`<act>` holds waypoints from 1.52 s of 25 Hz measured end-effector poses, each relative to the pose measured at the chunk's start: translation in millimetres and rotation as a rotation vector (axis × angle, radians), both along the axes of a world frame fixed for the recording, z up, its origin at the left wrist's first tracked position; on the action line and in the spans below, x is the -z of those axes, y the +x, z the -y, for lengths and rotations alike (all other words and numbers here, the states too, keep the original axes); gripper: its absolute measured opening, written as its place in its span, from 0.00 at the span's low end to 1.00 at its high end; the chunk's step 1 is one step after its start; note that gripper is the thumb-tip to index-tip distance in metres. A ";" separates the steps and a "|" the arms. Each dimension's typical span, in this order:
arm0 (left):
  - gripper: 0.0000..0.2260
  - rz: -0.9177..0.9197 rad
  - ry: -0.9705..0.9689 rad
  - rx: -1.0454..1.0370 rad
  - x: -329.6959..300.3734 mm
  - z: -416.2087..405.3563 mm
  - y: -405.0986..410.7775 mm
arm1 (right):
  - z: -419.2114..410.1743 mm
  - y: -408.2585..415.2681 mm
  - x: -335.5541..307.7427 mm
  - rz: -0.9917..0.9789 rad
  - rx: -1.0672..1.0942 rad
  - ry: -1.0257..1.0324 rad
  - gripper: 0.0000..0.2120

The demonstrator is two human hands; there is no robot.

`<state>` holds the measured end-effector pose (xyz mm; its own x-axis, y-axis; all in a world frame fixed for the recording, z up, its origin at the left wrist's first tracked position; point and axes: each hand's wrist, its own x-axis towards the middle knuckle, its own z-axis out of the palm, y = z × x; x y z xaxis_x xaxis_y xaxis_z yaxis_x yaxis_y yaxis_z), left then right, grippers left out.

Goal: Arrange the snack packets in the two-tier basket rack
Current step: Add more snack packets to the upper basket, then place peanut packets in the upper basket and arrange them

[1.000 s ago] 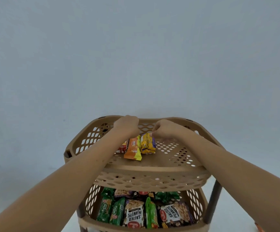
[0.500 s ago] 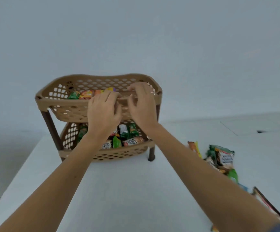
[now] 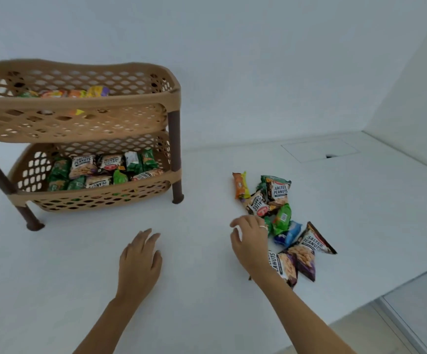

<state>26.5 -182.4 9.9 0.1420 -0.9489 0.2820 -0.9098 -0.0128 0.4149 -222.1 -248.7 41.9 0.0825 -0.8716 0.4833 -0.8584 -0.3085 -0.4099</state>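
Both hands have left the rack's top tier and dropped to the white surface. Right hand (image 3: pixel 252 242), fingers spread and empty, hovers at the near edge of the loose packet pile (image 3: pixel 281 215) right of the two-tier basket rack (image 3: pixel 105 103); left hand (image 3: pixel 139 263) lies flat, holding nothing. Glossy, crinkly pillow packets may slip from a hasty grab. Perforated tan plastic baskets already hold packets.

Tan 2-tier rack (image 3: pixel 84 103) holds packets; loose snack packets (image 3: pixel 278 215) heaped right.
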 end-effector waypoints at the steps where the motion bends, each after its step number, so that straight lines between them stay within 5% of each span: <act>1: 0.21 0.006 0.062 -0.012 7.0 -4.2 -3.9 | -7.0 -17.2 3.4 -0.033 0.007 0.011 0.07; 3: 0.24 0.061 0.099 -0.011 15.5 -7.9 -6.6 | -18.7 -47.3 5.5 -0.077 -0.025 0.007 0.04; 10: 0.28 0.090 0.092 -0.030 21.5 -6.3 -6.3 | -69.0 -100.8 33.3 -0.371 -0.104 0.156 0.29; 14: 0.21 0.042 0.255 -0.013 27.3 -10.9 -27.4 | -73.9 -80.4 40.6 -0.501 -0.067 0.206 0.30; 18: 0.12 -0.272 0.359 0.141 9.2 -22.3 -83.8 | -68.5 -46.0 30.3 -0.146 0.038 0.260 0.22; 21: 0.14 -0.816 0.471 0.294 -17.2 -23.0 -119.7 | -73.0 -12.2 20.9 0.229 -0.012 0.250 0.13; 25: 0.20 -1.165 0.371 0.125 -24.5 -12.1 -129.2 | -78.7 -3.4 13.9 0.218 -0.303 0.216 0.16; 28: 0.17 -1.145 0.371 0.050 -16.8 -5.3 -109.8 | -64.4 -35.2 16.8 0.196 0.025 0.077 0.20; 32: 0.16 -1.164 0.432 0.108 -6.5 -4.4 -87.2 | -31.6 -83.1 13.2 0.590 0.792 0.215 0.35; 35: 0.17 -1.212 0.418 0.107 -2.9 -4.4 -82.3 | -12.1 -105.5 13.9 0.717 0.960 0.467 0.44; 38: 0.18 -1.247 0.434 0.128 -3.5 -3.6 -82.7 | 0.3 -119.5 18.8 0.783 0.967 0.590 0.41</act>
